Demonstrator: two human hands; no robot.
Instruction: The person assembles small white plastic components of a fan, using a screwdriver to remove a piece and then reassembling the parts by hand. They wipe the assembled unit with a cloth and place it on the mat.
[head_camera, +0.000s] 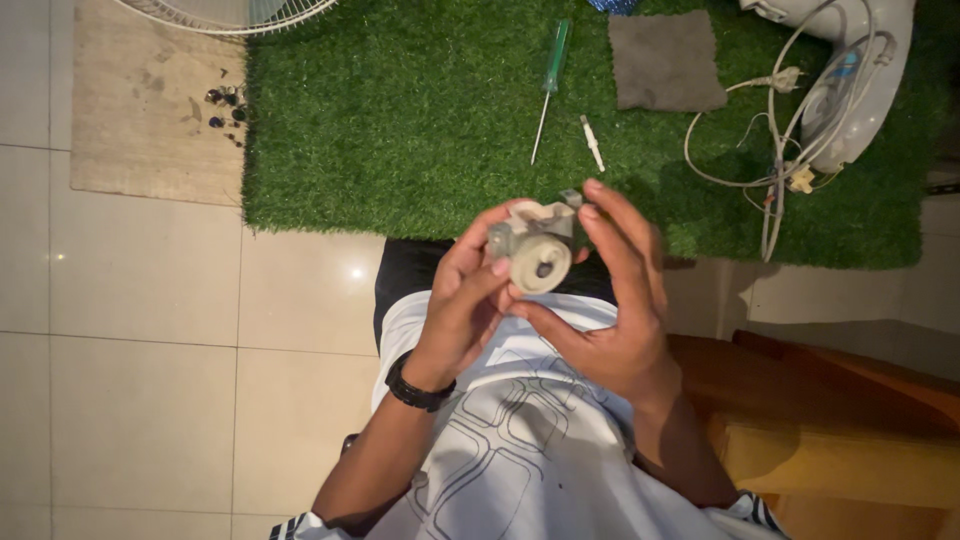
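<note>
Both hands hold a small beige motor part (537, 250) above the person's lap. The left hand (465, 300) curls around its left side, thumb pressed by the round face. The right hand (615, 310) cups it from the right, fingers half spread, fingertips on its top. Beyond the hands, on green turf (400, 130), lie a green-handled screwdriver (548, 85), a grey cloth (665, 60) and a white fan housing with cords (850, 80).

Pale tiled floor (140, 400), green turf mat (400, 130)

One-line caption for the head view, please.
Both hands, left hand and right hand, hold a small beige motor part above green turf with a screwdriver lying on it.
</note>
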